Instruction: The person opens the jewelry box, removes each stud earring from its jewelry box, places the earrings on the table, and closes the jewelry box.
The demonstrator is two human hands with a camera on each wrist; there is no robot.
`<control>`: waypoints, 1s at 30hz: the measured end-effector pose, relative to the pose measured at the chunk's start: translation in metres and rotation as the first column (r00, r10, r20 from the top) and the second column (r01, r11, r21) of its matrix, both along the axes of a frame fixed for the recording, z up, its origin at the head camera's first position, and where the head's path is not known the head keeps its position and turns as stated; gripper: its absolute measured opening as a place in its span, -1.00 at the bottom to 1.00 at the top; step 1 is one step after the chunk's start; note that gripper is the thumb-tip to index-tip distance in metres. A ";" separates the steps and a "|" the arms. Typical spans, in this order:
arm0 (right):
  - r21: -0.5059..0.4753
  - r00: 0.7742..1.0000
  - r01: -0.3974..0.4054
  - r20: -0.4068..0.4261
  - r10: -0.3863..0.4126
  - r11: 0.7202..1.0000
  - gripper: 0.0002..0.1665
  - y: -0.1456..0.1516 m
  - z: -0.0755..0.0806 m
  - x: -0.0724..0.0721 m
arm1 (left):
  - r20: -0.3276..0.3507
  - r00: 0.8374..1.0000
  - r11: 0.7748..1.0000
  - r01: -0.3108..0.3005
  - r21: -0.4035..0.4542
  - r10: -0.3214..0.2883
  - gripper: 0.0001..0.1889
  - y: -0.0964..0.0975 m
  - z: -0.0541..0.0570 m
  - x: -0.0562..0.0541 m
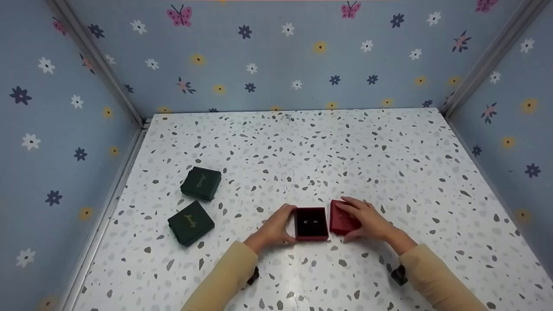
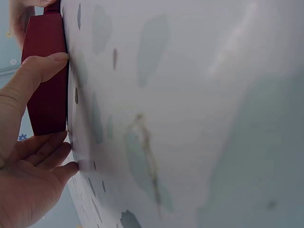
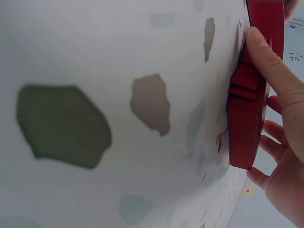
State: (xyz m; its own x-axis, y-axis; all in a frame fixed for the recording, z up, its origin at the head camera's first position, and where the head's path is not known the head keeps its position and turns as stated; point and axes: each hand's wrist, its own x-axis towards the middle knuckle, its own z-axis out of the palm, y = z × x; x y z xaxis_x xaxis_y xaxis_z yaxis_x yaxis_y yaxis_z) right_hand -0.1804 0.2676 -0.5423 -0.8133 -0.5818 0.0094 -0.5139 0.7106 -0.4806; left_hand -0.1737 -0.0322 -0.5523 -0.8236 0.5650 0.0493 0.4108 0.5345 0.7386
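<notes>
A dark red jewelry box base [image 1: 312, 238] lies uncovered on the tabletop, its black padded inside [image 1: 311, 229] facing up. Two small shiny pieces, which look like earrings [image 1: 310, 222], sit in the padding. My left hand [image 1: 274, 225] holds the base from its left, thumb at the near side and fingers at the far corner; the left wrist view has the thumb against the red wall [image 2: 46, 107]. Just to the right, slightly apart, is the red lid [image 1: 339, 220], gripped by my right hand [image 1: 371, 221] with its thumb near and fingers over the far part. A folded red ribbon [image 3: 243, 88] shows on the lid's side.
Two dark green boxes with gold lettering lie on the left of the table, one farther back [image 1: 201, 183] and one nearer [image 1: 191, 223]. Blue flowered panels [image 1: 276, 56] stand along the back and both sides of the speckled white table [image 1: 302, 142].
</notes>
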 end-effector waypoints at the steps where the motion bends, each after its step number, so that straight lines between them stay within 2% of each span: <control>1: -0.006 1.000 0.004 0.002 -0.004 1.000 0.13 -0.001 0.001 0.000 | 0.001 1.000 1.000 -0.001 0.003 0.001 -0.10 0.000 0.000 0.000; 5: -0.041 1.000 0.017 -0.019 -0.018 0.999 0.06 -0.004 0.002 0.001 | -0.009 1.000 1.000 0.004 0.021 -0.004 -0.10 0.000 0.000 0.000; 13: -0.124 0.988 0.049 -0.136 -0.066 0.991 -0.22 -0.015 0.005 0.001 | -0.006 1.000 1.000 0.001 0.024 -0.001 -0.10 0.000 -0.003 -0.001; 19: -0.201 0.985 0.070 -0.142 -0.100 0.977 -0.33 -0.025 0.006 0.001 | 0.004 1.000 1.000 -0.006 0.030 0.005 -0.10 0.000 -0.003 0.000; 23: -0.240 0.985 0.076 -0.134 -0.111 0.968 -0.40 -0.032 0.006 0.002 | -0.016 1.000 1.000 0.002 0.018 -0.002 -0.10 -0.001 -0.004 -0.001; 30: -0.296 0.981 0.059 -0.161 -0.110 0.953 -0.52 -0.043 0.002 0.001 | -0.024 1.000 1.000 0.011 0.021 -0.010 -0.12 0.000 -0.004 -0.001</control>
